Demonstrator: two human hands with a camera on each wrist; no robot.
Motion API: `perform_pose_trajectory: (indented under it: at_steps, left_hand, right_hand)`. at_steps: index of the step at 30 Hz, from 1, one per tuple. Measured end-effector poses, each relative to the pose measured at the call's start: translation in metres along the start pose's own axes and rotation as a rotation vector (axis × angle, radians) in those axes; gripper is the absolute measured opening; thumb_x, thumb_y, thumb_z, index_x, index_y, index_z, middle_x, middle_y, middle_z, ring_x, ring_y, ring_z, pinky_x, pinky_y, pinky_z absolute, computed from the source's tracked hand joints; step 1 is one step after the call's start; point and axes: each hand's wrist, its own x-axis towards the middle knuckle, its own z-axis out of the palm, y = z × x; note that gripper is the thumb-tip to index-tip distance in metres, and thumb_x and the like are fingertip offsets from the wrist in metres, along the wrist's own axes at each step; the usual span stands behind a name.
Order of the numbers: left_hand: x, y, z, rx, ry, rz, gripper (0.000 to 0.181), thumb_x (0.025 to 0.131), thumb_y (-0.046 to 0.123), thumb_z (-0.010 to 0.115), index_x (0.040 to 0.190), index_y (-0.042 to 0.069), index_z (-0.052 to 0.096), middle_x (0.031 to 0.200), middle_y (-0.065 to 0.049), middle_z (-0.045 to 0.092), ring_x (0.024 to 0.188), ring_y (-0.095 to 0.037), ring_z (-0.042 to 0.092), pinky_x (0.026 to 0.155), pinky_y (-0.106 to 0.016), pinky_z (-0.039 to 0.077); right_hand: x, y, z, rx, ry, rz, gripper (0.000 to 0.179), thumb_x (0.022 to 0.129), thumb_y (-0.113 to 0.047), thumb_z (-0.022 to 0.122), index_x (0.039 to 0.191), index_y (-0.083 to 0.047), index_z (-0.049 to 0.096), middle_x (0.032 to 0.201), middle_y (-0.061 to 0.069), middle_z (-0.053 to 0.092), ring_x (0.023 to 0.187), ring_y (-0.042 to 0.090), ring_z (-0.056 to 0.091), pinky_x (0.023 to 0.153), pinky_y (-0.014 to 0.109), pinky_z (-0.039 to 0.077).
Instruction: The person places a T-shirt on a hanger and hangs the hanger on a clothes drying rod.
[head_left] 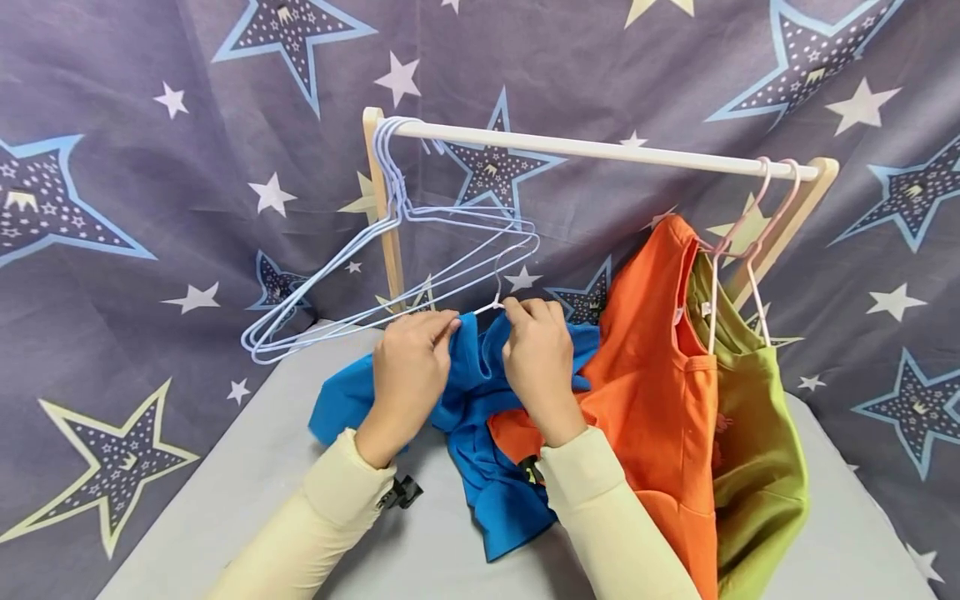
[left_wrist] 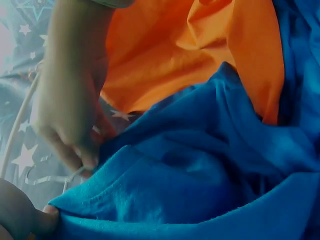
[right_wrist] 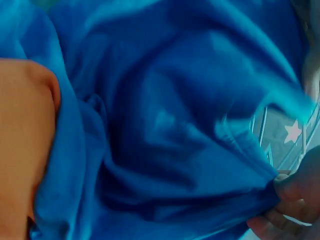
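A blue garment (head_left: 510, 521), seemingly a shirt, is bunched under both hands, with an orange print patch (head_left: 517, 433) on it. A thin pale hanger (head_left: 496, 303) pokes out at its neckline, hook upward. With thumb and fingers, my left hand (head_left: 408, 367) pinches the neckline's left edge; the left wrist view shows its thumb on the cloth (left_wrist: 165, 185). My right hand (head_left: 542, 358) grips the hanger together with the neckline on the right, as the right wrist view (right_wrist: 300, 200) also shows. Most of the hanger is hidden inside the cloth.
A small rack with a white rail (head_left: 600, 148) stands behind. Several empty pale-blue hangers (head_left: 390, 179) hang at its left. At the right, an orange garment (head_left: 652, 400) and an olive-green garment (head_left: 757, 433) hang on pink hangers. A black clip-like object (head_left: 405, 492) is by the left wrist.
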Motion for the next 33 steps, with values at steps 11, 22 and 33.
perform_pose_trajectory:
  at_steps: [11, 22, 33]
  left_hand:
    - [0.0, 0.001, -0.008, 0.114, -0.153, 0.014, 0.03, 0.1, 0.022, 0.068, 0.122, 0.003, 0.074, 0.113, -0.015, 0.074, 0.104, -0.037, 0.065, 0.094, -0.054, 0.049]
    - [-0.003, -0.012, -0.031, 0.353, -0.239, 0.054, 0.014, 0.092, 0.015, 0.075, 0.1, 0.004, 0.079, 0.087, -0.012, 0.073, 0.077, -0.035, 0.063, 0.068, -0.047, 0.05]
    - [-0.004, -0.02, -0.016, 0.331, -0.03, 0.156, 0.009, 0.09, 0.001, 0.07, 0.094, -0.001, 0.078, 0.086, -0.014, 0.072, 0.073, -0.034, 0.059, 0.064, -0.045, 0.048]
  right_hand:
    - [-0.005, 0.006, 0.0, 0.028, -0.005, 0.104, 0.027, 0.093, 0.004, 0.058, 0.111, -0.006, 0.077, 0.102, 0.015, 0.071, 0.095, 0.034, 0.06, 0.082, 0.046, 0.056]
    - [-0.004, 0.012, -0.002, 0.073, 0.039, 0.12, 0.025, 0.095, 0.003, 0.057, 0.108, -0.004, 0.077, 0.099, 0.017, 0.071, 0.093, 0.035, 0.06, 0.082, 0.047, 0.054]
    - [0.002, 0.009, -0.003, 0.089, 0.057, 0.062, 0.019, 0.097, 0.002, 0.06, 0.106, -0.002, 0.076, 0.097, 0.016, 0.071, 0.09, 0.036, 0.058, 0.082, 0.047, 0.053]
